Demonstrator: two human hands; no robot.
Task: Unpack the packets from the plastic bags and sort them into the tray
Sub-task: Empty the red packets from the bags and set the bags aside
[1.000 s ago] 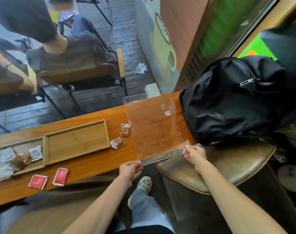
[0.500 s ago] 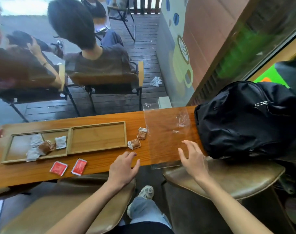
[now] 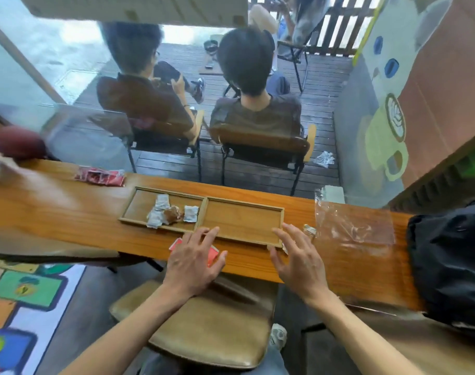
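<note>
A two-compartment wooden tray lies on the wooden counter. Its left compartment holds white packets and a brown packet; its right compartment is bare. My left hand hovers with fingers spread over two red packets at the tray's near edge, mostly hiding them. My right hand is spread over the tray's near right corner, covering one brown packet; another brown packet peeks out beside it. An emptied clear plastic bag lies flat to the right.
A bag of red packets lies on the counter's far left. A black backpack sits at the right end. Padded stools stand below the counter. Behind the glass, two people sit on chairs with their backs turned.
My right hand let go of the plastic bag's edge and moved left to the tray's right corner. My left hand moved over the red packets. The view swung left and up.
</note>
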